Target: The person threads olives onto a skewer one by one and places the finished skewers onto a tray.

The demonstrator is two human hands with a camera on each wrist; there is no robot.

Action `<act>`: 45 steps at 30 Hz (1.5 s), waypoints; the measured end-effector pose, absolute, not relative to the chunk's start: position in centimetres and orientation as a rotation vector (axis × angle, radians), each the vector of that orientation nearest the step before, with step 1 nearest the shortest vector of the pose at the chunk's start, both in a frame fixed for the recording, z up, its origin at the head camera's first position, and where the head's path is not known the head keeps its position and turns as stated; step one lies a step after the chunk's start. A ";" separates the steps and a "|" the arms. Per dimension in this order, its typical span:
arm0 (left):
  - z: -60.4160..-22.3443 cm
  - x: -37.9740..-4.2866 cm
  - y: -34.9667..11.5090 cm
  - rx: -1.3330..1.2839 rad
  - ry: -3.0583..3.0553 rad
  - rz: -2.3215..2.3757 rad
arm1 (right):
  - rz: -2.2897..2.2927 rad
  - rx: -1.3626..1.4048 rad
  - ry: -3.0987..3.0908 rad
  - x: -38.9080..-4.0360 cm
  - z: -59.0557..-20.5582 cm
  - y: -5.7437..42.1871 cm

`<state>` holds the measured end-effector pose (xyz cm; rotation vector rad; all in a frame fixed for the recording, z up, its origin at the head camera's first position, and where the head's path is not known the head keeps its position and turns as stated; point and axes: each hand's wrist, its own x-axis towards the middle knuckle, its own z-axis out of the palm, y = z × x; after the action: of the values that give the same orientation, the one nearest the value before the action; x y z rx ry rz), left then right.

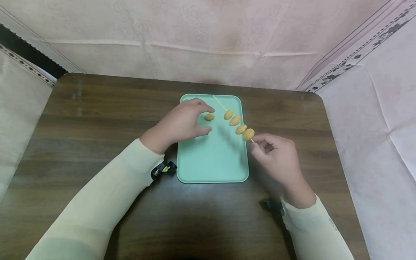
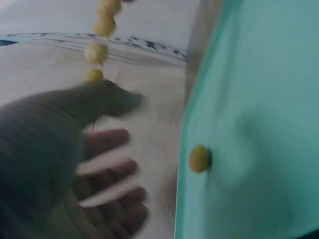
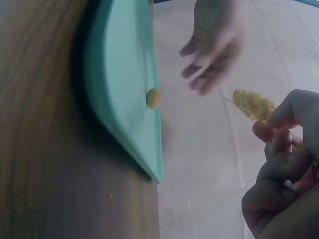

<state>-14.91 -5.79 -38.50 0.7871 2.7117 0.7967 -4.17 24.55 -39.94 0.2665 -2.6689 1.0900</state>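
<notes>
My right hand [image 1: 276, 153] pinches the lower end of a thin wooden skewer [image 1: 220, 103] between thumb and fingers. Several small yellow oval balls [image 1: 248, 134], food-like in look, are threaded along it, and its bare tip points up and left. The skewer is held above the right side of a mint-green tray [image 1: 212, 162]. My left hand [image 1: 185, 121] hovers over the tray's left side, thumb and fingers spread apart. A single loose yellow ball [image 1: 209, 117] lies on the tray between that thumb and forefinger; the left wrist view [image 2: 199, 159] shows a gap around it.
A dark wooden table [image 1: 113, 119] bears the tray. Pale patterned cloth [image 1: 195, 43] hangs behind the table and along both sides. A small black device [image 1: 163, 169] is strapped at the left wrist, and another [image 1: 272, 206] at the right.
</notes>
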 end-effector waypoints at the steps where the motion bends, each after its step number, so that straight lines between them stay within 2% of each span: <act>1: -38.7 -15.4 -5.6 0.784 2.706 0.706 | 1.096 0.260 -2.672 -4.1 -40.0 24.7; 5: -39.5 -16.8 -4.4 0.785 2.666 0.513 | 1.104 0.258 -2.688 -4.1 -40.0 24.9; 15: -41.7 -18.2 -2.8 0.852 2.713 0.517 | 1.118 0.233 -2.708 -4.0 -40.0 24.7; 20: -41.6 -18.4 -3.9 0.788 2.733 0.823 | 1.112 0.241 -2.704 -4.2 -40.0 24.6; 27: -39.7 -17.9 -6.2 0.343 2.441 1.533 | 1.129 0.262 -2.675 -4.2 -40.1 24.6; 31: -38.9 -17.3 -7.0 0.197 2.207 1.837 | 1.138 0.306 -2.658 -4.1 -40.2 24.5; 45: -39.8 -16.2 -7.7 0.198 1.903 2.177 | 1.131 0.439 -2.604 -3.4 -39.5 23.7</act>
<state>-16.17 -7.72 -39.78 0.1976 1.9033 2.1771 -3.43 23.75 -39.52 0.4391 -2.6039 1.1307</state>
